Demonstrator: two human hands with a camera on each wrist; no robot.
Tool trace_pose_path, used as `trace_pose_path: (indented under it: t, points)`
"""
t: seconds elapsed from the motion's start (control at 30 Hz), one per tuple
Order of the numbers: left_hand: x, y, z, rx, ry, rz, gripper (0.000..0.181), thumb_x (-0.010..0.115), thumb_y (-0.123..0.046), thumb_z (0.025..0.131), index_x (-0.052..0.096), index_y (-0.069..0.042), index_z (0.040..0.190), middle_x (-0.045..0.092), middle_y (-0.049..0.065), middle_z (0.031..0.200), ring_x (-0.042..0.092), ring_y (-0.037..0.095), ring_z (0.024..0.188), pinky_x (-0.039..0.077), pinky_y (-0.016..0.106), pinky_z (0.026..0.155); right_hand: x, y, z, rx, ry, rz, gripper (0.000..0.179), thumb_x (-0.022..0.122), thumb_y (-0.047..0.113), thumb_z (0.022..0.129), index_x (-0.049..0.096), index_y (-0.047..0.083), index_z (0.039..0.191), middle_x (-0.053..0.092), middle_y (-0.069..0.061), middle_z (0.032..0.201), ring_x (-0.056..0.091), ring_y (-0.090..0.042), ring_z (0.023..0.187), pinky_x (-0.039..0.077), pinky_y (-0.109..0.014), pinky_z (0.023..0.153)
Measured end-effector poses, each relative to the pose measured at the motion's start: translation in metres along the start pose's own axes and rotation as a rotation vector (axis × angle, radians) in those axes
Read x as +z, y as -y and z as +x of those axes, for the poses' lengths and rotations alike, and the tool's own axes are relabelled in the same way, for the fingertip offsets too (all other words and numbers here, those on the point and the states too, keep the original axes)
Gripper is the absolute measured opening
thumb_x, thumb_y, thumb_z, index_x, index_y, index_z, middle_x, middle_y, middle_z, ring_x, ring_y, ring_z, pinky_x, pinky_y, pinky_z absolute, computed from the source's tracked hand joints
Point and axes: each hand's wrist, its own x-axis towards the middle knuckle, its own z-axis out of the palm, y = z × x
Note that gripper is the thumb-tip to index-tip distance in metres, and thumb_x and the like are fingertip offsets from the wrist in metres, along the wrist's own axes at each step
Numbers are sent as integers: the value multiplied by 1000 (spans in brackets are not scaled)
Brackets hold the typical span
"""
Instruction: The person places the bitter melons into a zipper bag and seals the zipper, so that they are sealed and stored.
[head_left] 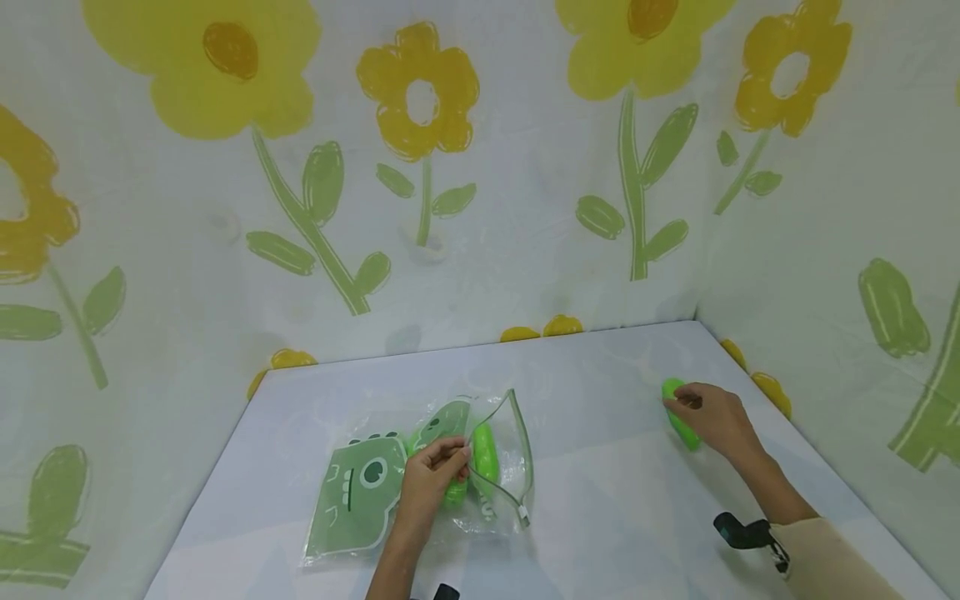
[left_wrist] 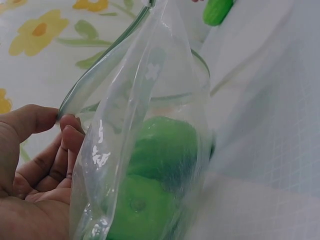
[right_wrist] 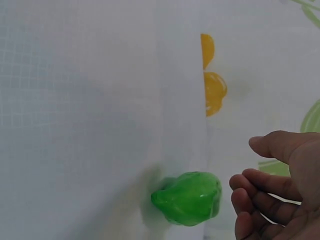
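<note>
A clear zip bag (head_left: pixel 527 446) with a green slider and a green dinosaur print lies on the table, its mouth gaping to the right. My left hand (head_left: pixel 431 479) pinches the bag's rim between thumb and index finger; the left wrist view shows this pinch closely. Inside the bag are two bright green, smooth vegetable-shaped pieces (left_wrist: pixel 162 150). At the table's right side lies a long, bright green cucumber-like piece (head_left: pixel 684 429). My right hand (right_wrist: pixel 280 190) hovers beside it, thumb and fingers apart, with a gap to the piece in the right wrist view.
The white table (head_left: pixel 600 517) has its far edge against a flower-printed cloth wall (head_left: pixel 510 208). Another cloth wall (head_left: pixel 840 208) rises along the right edge. A black wrist camera (head_left: pixel 741 531) sits on my right wrist.
</note>
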Motion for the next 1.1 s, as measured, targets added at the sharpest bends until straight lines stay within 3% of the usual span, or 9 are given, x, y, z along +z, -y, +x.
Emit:
trace_pose_path:
  t: [0.33, 0.57, 0.8, 1.1]
  points:
    - [0, 1, 3, 2, -4, 5, 32, 74, -16, 92, 66, 5, 116, 68, 11, 95, 63, 16, 75, 56, 26, 67, -3, -15, 0, 3, -51, -38, 40, 68, 27, 96, 66, -9, 113, 68, -20, 100, 62, -36, 93, 50, -38, 67]
    - [-1, 2, 4, 7, 0, 8, 34, 74, -17, 93, 66, 5, 117, 68, 11, 96, 63, 15, 75, 56, 26, 67, -5, -23, 1, 31, -18, -68, 53, 65, 36, 98, 63, -12, 118, 66, -27, 105, 61, -41, 95, 53, -48, 68]
    - [-3, -4, 1, -20, -26, 1, 32, 76, -15, 90, 68, 4, 114, 68, 14, 96, 64, 16, 75, 57, 25, 68, 0, -29, 7, 83, 30, -90, 69, 61, 49, 97, 59, -15, 121, 63, -32, 112, 61, -46, 98, 52, -50, 71]
    - [-1, 1, 3, -23, 1, -9, 33, 76, -16, 90, 67, 5, 114, 67, 14, 95, 63, 16, 75, 56, 25, 68, -2, -34, 8, 145, 128, -102, 80, 57, 57, 97, 56, -18, 123, 61, -34, 116, 58, -50, 102, 52, -52, 73]
